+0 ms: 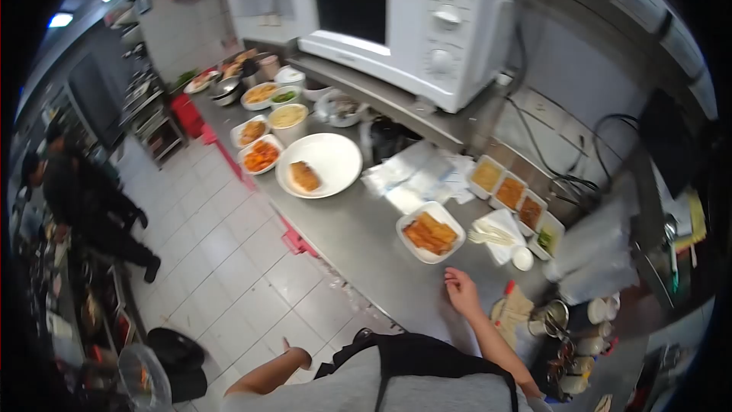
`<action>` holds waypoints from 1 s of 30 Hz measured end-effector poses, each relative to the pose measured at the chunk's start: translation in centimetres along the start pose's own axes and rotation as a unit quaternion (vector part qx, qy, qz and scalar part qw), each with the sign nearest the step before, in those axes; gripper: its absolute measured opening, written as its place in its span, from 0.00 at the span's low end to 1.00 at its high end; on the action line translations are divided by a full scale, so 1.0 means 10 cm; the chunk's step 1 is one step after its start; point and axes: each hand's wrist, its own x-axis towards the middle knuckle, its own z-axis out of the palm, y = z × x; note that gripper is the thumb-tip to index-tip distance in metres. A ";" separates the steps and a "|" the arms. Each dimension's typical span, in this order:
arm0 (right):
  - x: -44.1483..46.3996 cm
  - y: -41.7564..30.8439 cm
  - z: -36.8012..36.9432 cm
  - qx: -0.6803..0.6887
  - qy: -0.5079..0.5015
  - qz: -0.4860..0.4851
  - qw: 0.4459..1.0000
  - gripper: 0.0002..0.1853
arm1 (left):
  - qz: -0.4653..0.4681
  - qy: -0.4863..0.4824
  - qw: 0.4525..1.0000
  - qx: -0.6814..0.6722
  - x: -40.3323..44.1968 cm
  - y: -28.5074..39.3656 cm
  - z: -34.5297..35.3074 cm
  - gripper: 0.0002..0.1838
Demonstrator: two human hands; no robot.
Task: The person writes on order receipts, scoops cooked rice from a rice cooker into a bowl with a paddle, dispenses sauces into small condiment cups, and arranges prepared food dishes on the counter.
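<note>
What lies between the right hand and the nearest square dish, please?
In the head view, only bare steel countertop separates the right hand from that square dish.

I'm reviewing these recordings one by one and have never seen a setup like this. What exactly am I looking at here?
There is no robot. A person wears a camera on the head, looking forward and down, so this single picture shows roughly their own view; the curved, dark edges belong to the picture.

Their bare left hand is low, away from the dishes. Their right hand is by the metal counter, near a squarish white dish of browned food but apart from it. Neither hand visibly holds anything.

Farther along is a big white plate with one browned piece, and a white microwave sits on a shelf above.
</note>
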 end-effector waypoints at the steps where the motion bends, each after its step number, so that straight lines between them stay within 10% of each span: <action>1: 0.11 0.07 0.09 0.029 -0.010 0.018 0.999 0.18 | -0.058 0.038 0.997 -0.026 0.00 -0.16 -0.01 0.30; 3: 0.30 0.05 0.20 0.121 -0.009 0.102 0.987 0.21 | -0.168 0.107 0.978 -0.060 -0.11 -0.44 -0.25 0.27; 4: 0.29 0.04 0.23 0.164 0.000 0.152 0.975 0.23 | -0.033 0.164 0.986 -0.008 -0.59 -0.30 -0.75 0.24; 5: 0.31 0.00 0.24 0.213 -0.008 0.187 0.959 0.25 | -0.033 0.258 0.931 -0.255 -1.15 0.02 -1.17 0.26; 6: 0.37 -0.10 0.25 0.263 -0.010 0.220 0.939 0.27 | 0.082 0.314 0.748 -0.579 -1.32 0.12 -1.44 0.22; 9: 0.46 -0.21 0.28 0.419 -0.021 0.265 0.868 0.27 | 0.222 0.364 0.614 -0.665 -1.83 0.45 -2.44 0.21; 21: -0.05 -0.45 0.12 0.565 0.039 0.220 0.794 0.24 | 0.279 0.098 0.788 -0.539 -0.91 1.25 -3.65 0.21; 30: -2.57 -1.28 -1.75 0.481 0.253 0.175 0.821 0.26 | 0.398 0.271 0.821 -0.307 -0.17 2.54 -3.02 0.15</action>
